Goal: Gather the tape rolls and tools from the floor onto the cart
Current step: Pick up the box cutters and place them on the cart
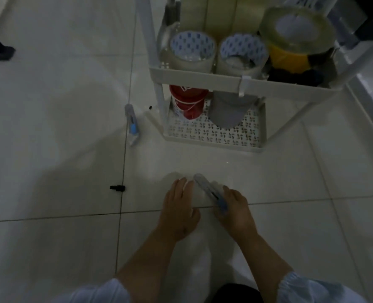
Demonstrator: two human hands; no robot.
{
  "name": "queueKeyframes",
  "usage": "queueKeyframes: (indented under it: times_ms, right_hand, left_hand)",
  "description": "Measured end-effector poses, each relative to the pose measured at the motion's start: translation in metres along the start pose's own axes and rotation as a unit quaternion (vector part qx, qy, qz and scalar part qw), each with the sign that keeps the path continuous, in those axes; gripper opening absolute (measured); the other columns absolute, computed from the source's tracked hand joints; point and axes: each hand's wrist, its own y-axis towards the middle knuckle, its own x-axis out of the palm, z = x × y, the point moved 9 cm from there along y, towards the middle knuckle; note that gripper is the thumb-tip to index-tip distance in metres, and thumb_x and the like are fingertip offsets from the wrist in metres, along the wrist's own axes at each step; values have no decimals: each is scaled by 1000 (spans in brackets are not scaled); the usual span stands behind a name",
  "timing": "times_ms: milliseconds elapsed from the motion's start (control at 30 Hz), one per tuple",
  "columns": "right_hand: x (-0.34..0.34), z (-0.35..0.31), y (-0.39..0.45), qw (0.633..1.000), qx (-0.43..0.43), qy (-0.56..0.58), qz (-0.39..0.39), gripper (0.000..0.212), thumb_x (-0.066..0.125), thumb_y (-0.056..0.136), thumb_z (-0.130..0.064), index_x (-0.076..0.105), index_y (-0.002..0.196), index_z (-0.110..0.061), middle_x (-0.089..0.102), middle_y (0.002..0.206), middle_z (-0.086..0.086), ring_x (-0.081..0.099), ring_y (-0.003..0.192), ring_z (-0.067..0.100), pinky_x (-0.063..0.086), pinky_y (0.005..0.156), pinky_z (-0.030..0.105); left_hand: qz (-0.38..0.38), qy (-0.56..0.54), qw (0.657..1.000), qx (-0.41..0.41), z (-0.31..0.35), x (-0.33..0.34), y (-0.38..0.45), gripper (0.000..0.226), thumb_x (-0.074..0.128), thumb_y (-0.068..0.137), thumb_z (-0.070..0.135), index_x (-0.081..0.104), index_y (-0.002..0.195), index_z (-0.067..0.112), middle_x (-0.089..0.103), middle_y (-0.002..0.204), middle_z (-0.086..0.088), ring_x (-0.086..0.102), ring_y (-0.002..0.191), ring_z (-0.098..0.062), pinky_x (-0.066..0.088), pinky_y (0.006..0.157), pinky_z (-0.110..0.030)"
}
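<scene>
Crouching over the white tile floor (50,106), we are gripping a utility knife (211,193) in our right hand (236,213); our fingers are curling around its blue-slider end while the pale tip is sticking up and away to the left, toward our left hand (179,211). That left hand is lying spread and slack, fingertips down near the tile just beside the knife's tip, grasping nothing that we can make out.

What the coming move is turning on, we are judging, is the second utility knife (132,122). It is lying on the floor ahead and to the left of both hands, just beside the cart (242,80) leg, with its long axis running nearly straight away from us. Our left hand is sitting nearer to it and is free.

Clear tape rolls (193,51) are already standing on the cart's upper shelf, and a red roll (189,101) is sitting on the lower tray.

We are struggling with dim light. A small black piece (117,188) on the tile is too small to identify, and the cart's top is being cut off by the frame edge.
</scene>
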Motion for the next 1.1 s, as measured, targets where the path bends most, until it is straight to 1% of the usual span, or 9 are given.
queueKeyframes:
  times_ms: [100, 233, 300, 400, 567, 633, 833, 933, 1100]
  right_hand:
    - [10, 9, 3, 1000, 15, -7, -10, 63, 65, 75, -19, 42, 130, 0, 55, 114, 26, 51, 102, 43, 47, 80, 49]
    - [18, 16, 13, 998, 40, -24, -29, 37, 64, 76, -5, 56, 111, 2, 56, 103, 25, 52, 95, 41, 47, 75, 45]
    - [20, 16, 17, 998, 37, -27, -30, 23, 63, 72, 0, 61, 94, 5, 59, 91, 26, 56, 84, 42, 48, 68, 44]
    - [12, 12, 23, 999, 42, -30, -17, 19, 58, 75, 1, 61, 94, 4, 58, 92, 25, 55, 82, 40, 47, 67, 42]
    - [-30, -21, 30, 999, -14, -1, 50, 21, 64, 68, 4, 62, 90, 5, 61, 83, 24, 57, 74, 39, 47, 65, 38]
    - [-51, -39, 31, 997, -37, 7, 74, 23, 61, 68, -1, 62, 91, 2, 61, 82, 23, 56, 73, 37, 45, 65, 36]
    - [-138, -111, 22, 985, -100, 26, 138, 31, 66, 64, 3, 63, 94, -3, 61, 79, 17, 57, 72, 32, 45, 65, 30]
    - [-191, -150, 6, 974, -135, 8, 183, 32, 68, 61, 0, 64, 93, -4, 63, 80, 14, 59, 72, 29, 46, 65, 27]
    - [-292, -202, -25, 944, -172, 36, 279, 32, 48, 71, -19, 64, 94, -5, 61, 81, 12, 53, 78, 22, 33, 69, 18]
  left_hand:
    - [-16, 5, 1000, 15, -3, 17, 14, 73, 32, 72, 38, 40, 129, -6, 44, 134, -31, 40, 125, -50, 40, 98, -57]
    - [-91, 15, 996, -6, -7, 39, 22, 91, 12, 68, 53, 11, 141, -1, 17, 150, -21, 12, 142, -33, 16, 117, -39]
    - [-106, 4, 994, -12, -7, 47, 23, 91, 10, 68, 55, 7, 141, 0, 12, 153, -19, 7, 143, -31, 12, 119, -38]
    - [-98, -29, 995, -17, -4, 49, 22, 92, 12, 67, 53, 8, 141, 0, 12, 152, -20, 8, 142, -33, 14, 119, -42]
    - [-18, -54, 998, 5, 17, 18, 23, 76, 31, 76, 38, 21, 137, -6, 31, 142, -32, 29, 133, -47, 26, 108, -56]
    - [9, -55, 998, 21, 30, -4, 22, 75, 32, 78, 38, 13, 140, 0, 25, 146, -28, 20, 137, -39, 15, 110, -52]
    - [78, -85, 991, 65, 86, -96, 10, 76, 27, 76, 44, -5, 139, 16, 4, 154, -8, 5, 143, -19, 6, 117, -29]
    - [117, -101, 985, 83, 114, -145, -3, 77, 28, 79, 46, -1, 144, 16, 3, 156, -4, 6, 143, -15, 13, 119, -34]
    - [172, -134, 966, 136, 180, -233, -21, 69, 27, 82, 58, 1, 140, 32, 5, 155, 4, 9, 143, -16, 16, 119, -37]
